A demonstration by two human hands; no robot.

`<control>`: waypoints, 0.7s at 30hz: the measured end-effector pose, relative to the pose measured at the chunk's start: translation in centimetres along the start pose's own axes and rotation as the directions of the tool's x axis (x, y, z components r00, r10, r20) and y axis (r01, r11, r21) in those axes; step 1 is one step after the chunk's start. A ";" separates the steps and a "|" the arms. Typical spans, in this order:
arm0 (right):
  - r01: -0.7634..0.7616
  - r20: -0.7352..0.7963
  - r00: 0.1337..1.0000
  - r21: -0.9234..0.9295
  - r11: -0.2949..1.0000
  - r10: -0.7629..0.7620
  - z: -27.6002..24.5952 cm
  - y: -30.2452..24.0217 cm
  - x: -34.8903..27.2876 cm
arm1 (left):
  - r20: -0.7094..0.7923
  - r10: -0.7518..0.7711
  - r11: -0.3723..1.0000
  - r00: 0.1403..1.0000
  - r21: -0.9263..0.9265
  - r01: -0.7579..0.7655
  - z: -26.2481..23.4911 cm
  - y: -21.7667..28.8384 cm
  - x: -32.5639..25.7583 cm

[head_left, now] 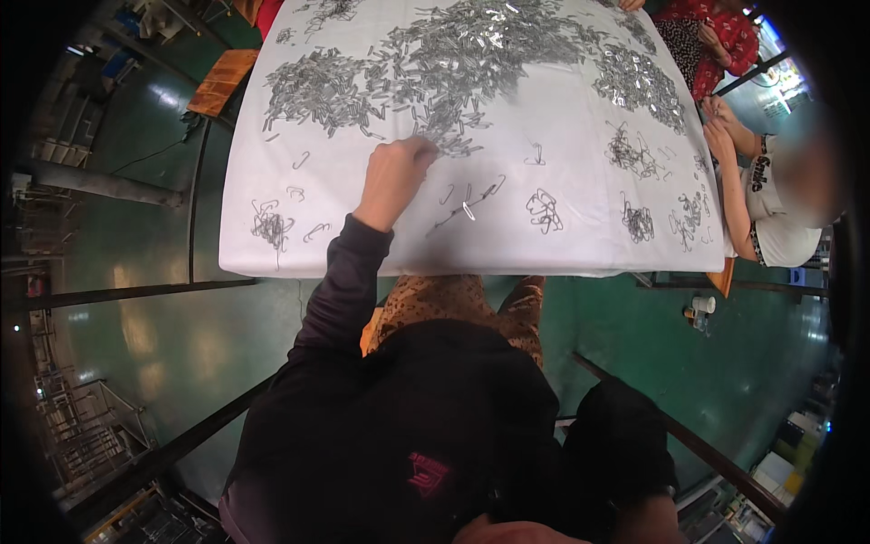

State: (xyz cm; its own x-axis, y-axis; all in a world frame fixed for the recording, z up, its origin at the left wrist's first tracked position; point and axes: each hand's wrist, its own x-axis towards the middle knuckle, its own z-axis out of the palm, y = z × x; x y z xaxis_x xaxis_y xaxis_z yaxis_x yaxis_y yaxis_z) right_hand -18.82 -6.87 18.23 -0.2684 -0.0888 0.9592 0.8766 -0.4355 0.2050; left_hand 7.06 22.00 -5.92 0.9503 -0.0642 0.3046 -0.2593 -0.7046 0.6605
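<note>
My left hand [394, 177] reaches over the white-covered table, its fingers bent together at the near edge of a large pile of small silver wire clips [453, 68]. What lies between the fingertips is too small to make out. Just to the right of this hand, several loose wire pieces [467, 210] lie in a slanting line on the cloth. A tangle of bent wire hooks [269, 224] rests near the left front corner, and another hook tangle [544, 211] sits right of the middle. My right arm [625, 444] is bent back toward the lower edge; its fingers are hidden.
The white cloth [344, 254] covers the table to its front edge. Further clip piles [639, 86] and hook tangles [637, 220] lie on the right side. A co-worker's hands [720, 122] are at the right edge; another person in red [734, 41] is beyond. A wooden stool [222, 82] stands left.
</note>
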 end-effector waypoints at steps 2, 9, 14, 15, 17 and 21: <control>0.042 -0.143 0.985 -0.318 0.947 -0.092 -2.4 1.5 -3.0 | 0.037 0.115 0.993 0.993 0.003 -0.115 -0.1 0.5 0.2; -0.460 -0.203 0.867 0.021 0.888 0.454 -7.8 2.5 -6.3 | 0.318 0.056 0.998 0.946 -0.019 -0.053 6.2 2.1 1.1; -0.664 -0.419 0.638 0.124 0.737 0.646 -9.8 0.9 -8.9 | 0.299 0.055 0.981 0.953 0.162 -0.108 9.7 1.6 1.0; -0.682 -0.455 0.637 0.043 0.730 0.622 -10.1 0.8 -9.2 | 0.265 0.071 0.972 0.962 0.198 -0.126 10.1 1.4 1.2; -0.724 -0.516 0.628 -0.113 0.681 0.582 -10.6 0.7 -9.4 | 0.322 0.006 0.975 0.947 0.207 -0.077 10.7 1.3 1.2; -0.746 -0.490 0.574 0.016 0.665 0.656 -10.2 2.3 -10.1 | 0.394 -0.100 0.959 0.914 0.282 -0.017 11.2 1.3 1.6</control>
State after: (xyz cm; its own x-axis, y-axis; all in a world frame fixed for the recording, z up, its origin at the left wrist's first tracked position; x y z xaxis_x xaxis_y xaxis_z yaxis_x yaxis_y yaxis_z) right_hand -18.18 -16.09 6.98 0.2245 -0.7758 0.5896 0.7898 -0.2096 -0.5764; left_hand 10.21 13.08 -12.29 0.9620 -0.2669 -0.0580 -0.2164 -0.8743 0.4345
